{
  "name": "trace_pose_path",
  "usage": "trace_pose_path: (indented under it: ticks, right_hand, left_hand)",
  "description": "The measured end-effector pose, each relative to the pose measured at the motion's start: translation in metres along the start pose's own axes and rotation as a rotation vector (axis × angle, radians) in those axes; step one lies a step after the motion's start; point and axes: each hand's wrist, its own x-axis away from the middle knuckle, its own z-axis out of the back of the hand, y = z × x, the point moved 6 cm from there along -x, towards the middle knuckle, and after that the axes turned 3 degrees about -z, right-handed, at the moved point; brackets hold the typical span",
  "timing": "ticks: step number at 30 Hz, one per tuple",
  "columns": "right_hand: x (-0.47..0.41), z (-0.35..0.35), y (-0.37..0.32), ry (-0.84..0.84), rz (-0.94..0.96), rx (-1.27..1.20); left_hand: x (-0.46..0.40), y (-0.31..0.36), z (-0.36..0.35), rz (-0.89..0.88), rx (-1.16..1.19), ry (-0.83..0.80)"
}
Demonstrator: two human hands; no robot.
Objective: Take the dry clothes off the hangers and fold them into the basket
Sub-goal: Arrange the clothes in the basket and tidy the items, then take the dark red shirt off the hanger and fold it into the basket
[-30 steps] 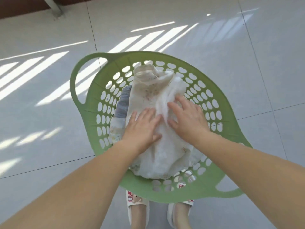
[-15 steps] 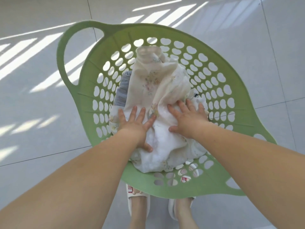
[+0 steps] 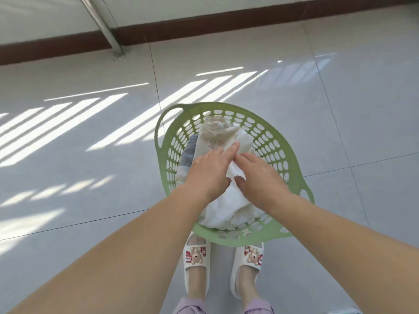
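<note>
Pressing flat, left hand (image 3: 209, 172) and right hand (image 3: 260, 177) rest open-fingered on the white garment (image 3: 229, 200) in the green basket (image 3: 292, 159); even, gentle pressure should keep its folds.

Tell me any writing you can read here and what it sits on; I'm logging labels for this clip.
None can be read.
Left slipper: red patches beside the bear figure carry white marks, too blurred to read.
Right slipper: the same red patches, also blurred.
Green basket, white garment, floor: no text visible.
</note>
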Motion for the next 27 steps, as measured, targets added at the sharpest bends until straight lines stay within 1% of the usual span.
trace_pose_path:
  ticks: [4, 7, 9, 11, 13, 19, 22, 25, 27]
  right_hand:
    - [0.045, 0.058, -0.047, 0.113, 0.039, -0.098]
    - [0.085, 0.108, -0.084, 0.249, 0.124, -0.213]
    - [0.112, 0.141, -0.106, 0.351, 0.179, -0.251]
    - [0.142, 0.177, -0.125, 0.455, 0.216, -0.297]
    - [0.163, 0.206, -0.139, 0.511, 0.250, -0.353]
    - [0.224, 0.289, -0.175, 0.687, 0.306, -0.402]
    - [0.257, 0.327, -0.186, 0.790, 0.349, -0.466]
    - [0.280, 0.358, -0.193, 0.853, 0.383, -0.517]
    - [0.301, 0.388, -0.195, 0.941, 0.407, -0.520]
  left_hand:
    - [0.048, 0.031, 0.070, -0.034, 0.128, 0.122]
    - [0.089, 0.054, 0.131, -0.072, 0.248, 0.302]
    - [0.117, 0.073, 0.170, -0.120, 0.263, 0.406]
    - [0.146, 0.096, 0.211, -0.187, 0.227, 0.497]
    - [0.166, 0.113, 0.241, -0.227, 0.188, 0.549]
    - [0.222, 0.175, 0.326, -0.375, 0.147, 0.690]
    - [0.244, 0.203, 0.361, -0.443, 0.117, 0.725]
    - [0.259, 0.228, 0.388, -0.531, 0.084, 0.760]
    - [0.272, 0.253, 0.413, -0.612, 0.050, 0.814]
